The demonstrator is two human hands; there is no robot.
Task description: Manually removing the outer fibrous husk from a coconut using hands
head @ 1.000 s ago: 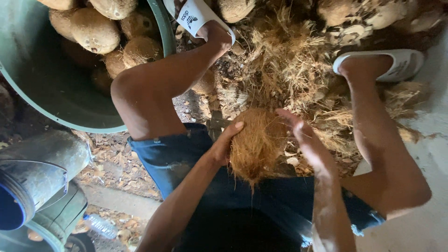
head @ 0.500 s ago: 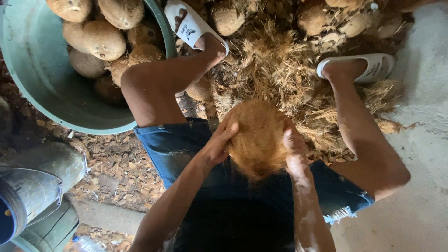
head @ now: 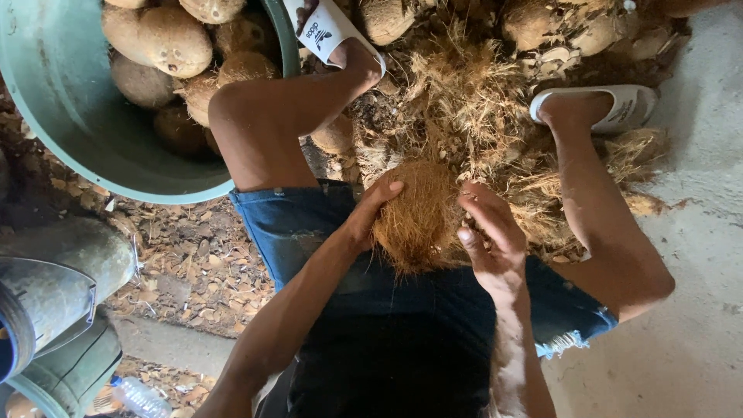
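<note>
Loose brown coconut husk point(head: 472, 101) covers the floor beyond the round, fibrous brown coconut point(head: 418, 217). Left hand point(head: 371, 213) cups its side; right hand point(head: 491, 232) hovers beside it, fingers curled, gripping nothing.

- A coconut point(head: 418, 217) sits at frame centre between the left hand point(head: 370, 213) and right hand point(head: 489, 232).
- A husk pile point(head: 472, 101) lies above it.
- A tub point(head: 70, 116) of coconuts fills the upper left.
- A bottle point(head: 139, 397) lies at lower left.

Soft daylight came from right; concrete floor point(head: 696, 310) was bright, slightly washed out. Left side and tub point(head: 70, 116) interior lay in shade. Dark shirt point(head: 395, 348) lost detail. Focus was sharp mid-frame; wide-angle stretch showed at edges.
</note>
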